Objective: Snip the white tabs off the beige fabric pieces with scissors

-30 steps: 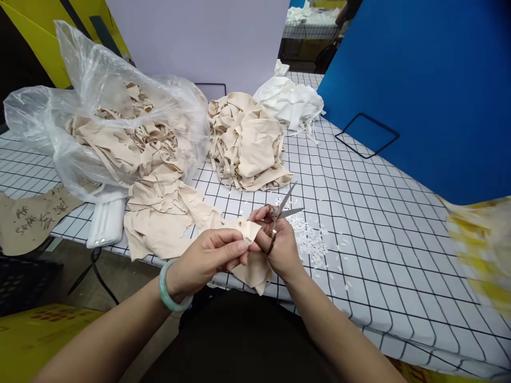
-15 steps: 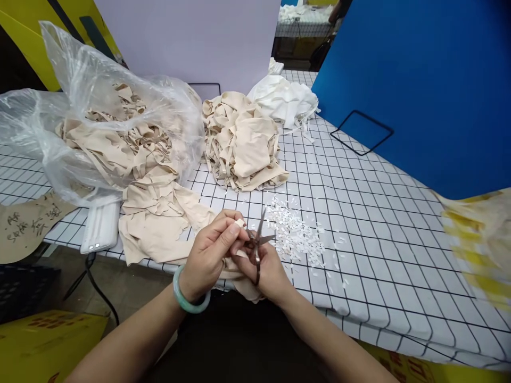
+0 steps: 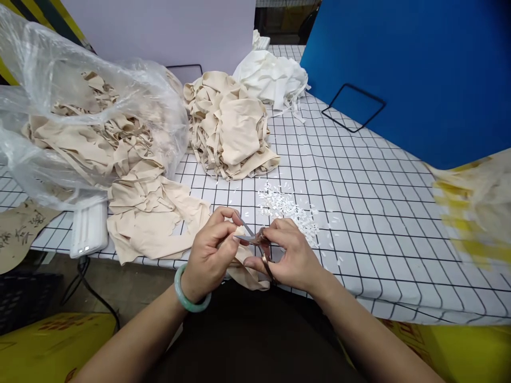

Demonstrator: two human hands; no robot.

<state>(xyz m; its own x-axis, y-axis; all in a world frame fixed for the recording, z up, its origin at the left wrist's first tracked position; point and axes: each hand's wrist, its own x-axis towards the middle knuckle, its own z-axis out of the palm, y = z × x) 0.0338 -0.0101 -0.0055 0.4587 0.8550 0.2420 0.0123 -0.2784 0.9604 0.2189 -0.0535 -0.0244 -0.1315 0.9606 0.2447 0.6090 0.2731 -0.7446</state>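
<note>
Left hand (image 3: 209, 250) pinches beige fabric piece (image 3: 243, 271) taut; right hand (image 3: 293, 255) grips scissors (image 3: 255, 242), blades toward pinch (white trimmings (image 3: 291, 213) alongside).

Surroundings on the grid-patterned bench (image 3: 379, 213).
A clear plastic bag (image 3: 80, 111) full of beige fabric scraps lies at left; beside it sit a folded beige fabric pile (image 3: 229, 127) and, farther back, a white fabric heap (image 3: 273, 80). White clippings (image 3: 289, 210) scatter mid-bench. A blue panel (image 3: 419, 69) stands at right, a white power strip (image 3: 88, 231) at the near-left edge.
</note>
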